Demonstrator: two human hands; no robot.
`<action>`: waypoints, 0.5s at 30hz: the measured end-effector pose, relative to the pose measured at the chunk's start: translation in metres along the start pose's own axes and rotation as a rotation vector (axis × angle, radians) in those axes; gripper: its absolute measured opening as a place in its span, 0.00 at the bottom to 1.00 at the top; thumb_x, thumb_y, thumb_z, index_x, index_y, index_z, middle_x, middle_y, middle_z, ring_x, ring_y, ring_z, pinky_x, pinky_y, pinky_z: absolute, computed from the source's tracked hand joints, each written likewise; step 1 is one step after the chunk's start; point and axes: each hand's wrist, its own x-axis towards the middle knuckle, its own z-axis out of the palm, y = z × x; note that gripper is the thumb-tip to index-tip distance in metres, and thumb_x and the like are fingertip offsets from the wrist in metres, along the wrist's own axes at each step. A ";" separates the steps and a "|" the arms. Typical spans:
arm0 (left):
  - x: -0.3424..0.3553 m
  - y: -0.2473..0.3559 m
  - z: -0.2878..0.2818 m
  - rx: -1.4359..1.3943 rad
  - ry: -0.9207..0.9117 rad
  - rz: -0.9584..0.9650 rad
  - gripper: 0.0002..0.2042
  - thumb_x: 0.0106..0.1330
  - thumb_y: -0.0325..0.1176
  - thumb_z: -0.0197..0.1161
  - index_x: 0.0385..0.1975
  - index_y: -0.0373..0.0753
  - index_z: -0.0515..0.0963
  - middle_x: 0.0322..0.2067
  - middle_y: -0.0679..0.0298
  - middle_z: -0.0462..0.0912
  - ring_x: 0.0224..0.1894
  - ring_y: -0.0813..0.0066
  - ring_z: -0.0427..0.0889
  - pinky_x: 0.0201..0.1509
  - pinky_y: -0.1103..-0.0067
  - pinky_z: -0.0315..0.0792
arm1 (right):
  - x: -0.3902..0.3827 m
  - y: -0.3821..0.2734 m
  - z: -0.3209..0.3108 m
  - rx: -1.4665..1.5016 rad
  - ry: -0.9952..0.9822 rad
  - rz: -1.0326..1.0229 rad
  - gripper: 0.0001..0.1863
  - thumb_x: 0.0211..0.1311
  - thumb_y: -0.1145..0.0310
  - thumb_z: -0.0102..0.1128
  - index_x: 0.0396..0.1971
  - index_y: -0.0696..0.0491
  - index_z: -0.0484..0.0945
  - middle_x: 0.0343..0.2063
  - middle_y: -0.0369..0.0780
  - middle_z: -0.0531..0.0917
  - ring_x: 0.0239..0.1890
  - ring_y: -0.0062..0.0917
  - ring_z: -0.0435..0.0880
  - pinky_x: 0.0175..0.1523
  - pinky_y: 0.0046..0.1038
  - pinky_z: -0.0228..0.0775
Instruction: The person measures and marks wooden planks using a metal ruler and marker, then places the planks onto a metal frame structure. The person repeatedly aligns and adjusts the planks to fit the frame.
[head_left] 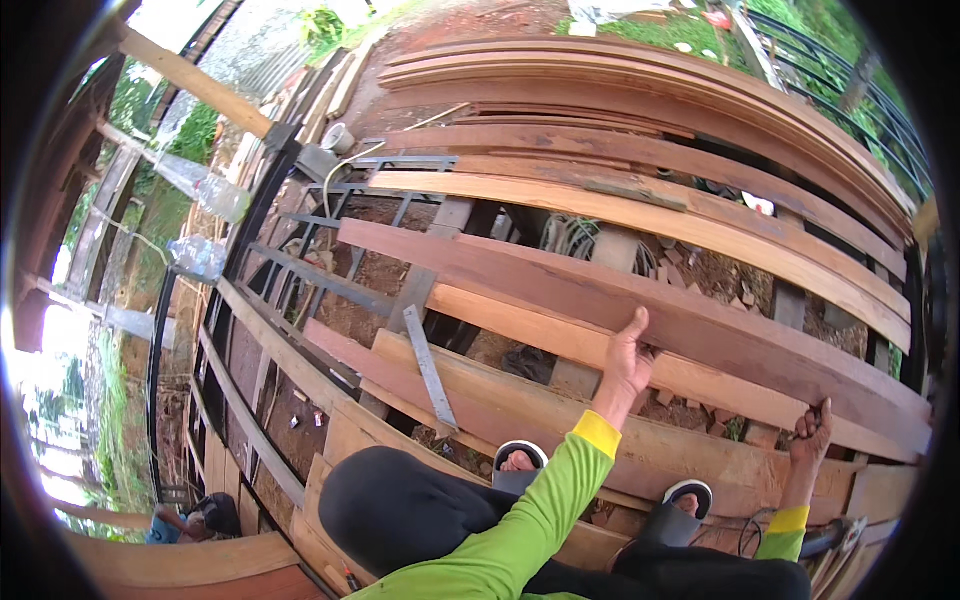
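Observation:
A long reddish-brown wooden plank runs across in front of me, from the left middle to the far right. My left hand grips its near edge, thumb on top and fingers curled underneath. Farther right, my right hand is closed at the same near edge, its fingers partly hidden. Just below that plank lies a lighter orange-brown board. A grey flat metal strip rests slantwise across the boards, left of my hands.
Beyond, several boards lie stacked and side by side on supports above brown soil. Clear plastic bottles hang at the left near a dark metal frame. My feet in sandals are close to the near boards.

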 end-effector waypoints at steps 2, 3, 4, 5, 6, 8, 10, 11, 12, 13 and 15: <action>-0.003 0.006 0.002 0.004 -0.007 0.009 0.22 0.61 0.49 0.64 0.50 0.43 0.73 0.46 0.65 0.78 0.50 0.68 0.75 0.53 0.68 0.70 | 0.003 0.003 0.003 -0.011 -0.017 -0.022 0.07 0.64 0.63 0.58 0.30 0.49 0.73 0.16 0.29 0.69 0.11 0.10 0.56 0.12 0.15 0.46; -0.005 0.009 0.003 -0.005 -0.003 0.004 0.25 0.61 0.53 0.62 0.51 0.43 0.72 0.46 0.65 0.78 0.50 0.68 0.75 0.53 0.68 0.70 | 0.003 0.003 0.004 -0.011 -0.022 -0.020 0.07 0.64 0.63 0.58 0.30 0.49 0.73 0.16 0.29 0.69 0.11 0.10 0.55 0.12 0.15 0.46; -0.007 0.011 0.005 -0.015 0.003 -0.002 0.27 0.60 0.56 0.61 0.52 0.43 0.71 0.47 0.65 0.77 0.50 0.68 0.75 0.53 0.68 0.70 | 0.002 0.003 0.005 -0.011 -0.026 -0.018 0.08 0.64 0.63 0.58 0.31 0.50 0.73 0.16 0.30 0.70 0.11 0.10 0.55 0.12 0.15 0.46; -0.008 0.013 0.007 -0.023 0.007 -0.001 0.29 0.60 0.60 0.59 0.53 0.43 0.71 0.47 0.64 0.77 0.50 0.68 0.75 0.53 0.68 0.70 | 0.001 0.003 0.008 -0.008 -0.036 -0.015 0.08 0.64 0.63 0.58 0.31 0.50 0.73 0.16 0.30 0.70 0.11 0.10 0.55 0.12 0.15 0.46; -0.008 0.011 0.009 0.022 0.031 0.033 0.35 0.58 0.68 0.53 0.55 0.44 0.69 0.50 0.62 0.75 0.51 0.66 0.73 0.54 0.66 0.69 | -0.001 0.002 0.010 -0.018 -0.046 -0.017 0.08 0.64 0.62 0.59 0.31 0.50 0.73 0.17 0.30 0.71 0.11 0.11 0.56 0.12 0.15 0.45; -0.010 0.014 0.011 -0.034 0.063 0.029 0.37 0.57 0.70 0.50 0.56 0.45 0.68 0.50 0.61 0.75 0.51 0.65 0.73 0.53 0.64 0.69 | -0.003 0.002 0.013 0.001 -0.020 -0.013 0.08 0.64 0.62 0.58 0.32 0.50 0.73 0.18 0.30 0.72 0.11 0.11 0.56 0.12 0.15 0.45; -0.011 0.016 0.012 -0.087 0.089 0.023 0.39 0.57 0.72 0.47 0.58 0.46 0.67 0.51 0.60 0.74 0.50 0.63 0.72 0.52 0.62 0.68 | -0.013 0.001 0.029 0.016 0.050 -0.020 0.10 0.65 0.61 0.58 0.29 0.50 0.72 0.17 0.30 0.70 0.10 0.11 0.57 0.12 0.15 0.46; -0.011 0.017 0.015 -0.111 0.098 0.019 0.40 0.56 0.73 0.46 0.58 0.46 0.67 0.51 0.59 0.74 0.50 0.63 0.72 0.52 0.61 0.68 | -0.016 -0.001 0.034 0.014 0.063 -0.015 0.10 0.65 0.60 0.58 0.30 0.50 0.72 0.18 0.31 0.71 0.11 0.11 0.57 0.12 0.15 0.46; -0.012 0.016 0.017 -0.132 0.107 0.010 0.40 0.56 0.74 0.45 0.59 0.46 0.67 0.51 0.59 0.74 0.50 0.62 0.71 0.51 0.61 0.68 | -0.019 -0.002 0.034 0.014 0.080 -0.012 0.10 0.64 0.60 0.58 0.31 0.49 0.72 0.18 0.31 0.72 0.11 0.11 0.56 0.12 0.15 0.46; -0.013 0.016 0.019 -0.130 0.102 0.027 0.40 0.56 0.74 0.46 0.58 0.46 0.67 0.51 0.59 0.74 0.50 0.62 0.72 0.51 0.61 0.68 | -0.019 -0.004 0.032 0.014 0.099 -0.009 0.10 0.64 0.59 0.59 0.33 0.49 0.72 0.19 0.31 0.73 0.11 0.11 0.56 0.12 0.15 0.45; -0.013 0.012 0.021 -0.127 0.090 0.029 0.40 0.55 0.74 0.47 0.57 0.46 0.68 0.50 0.59 0.75 0.49 0.63 0.72 0.50 0.62 0.69 | -0.021 -0.004 0.032 0.011 0.139 -0.012 0.11 0.63 0.58 0.60 0.30 0.48 0.72 0.18 0.31 0.71 0.11 0.12 0.57 0.13 0.15 0.45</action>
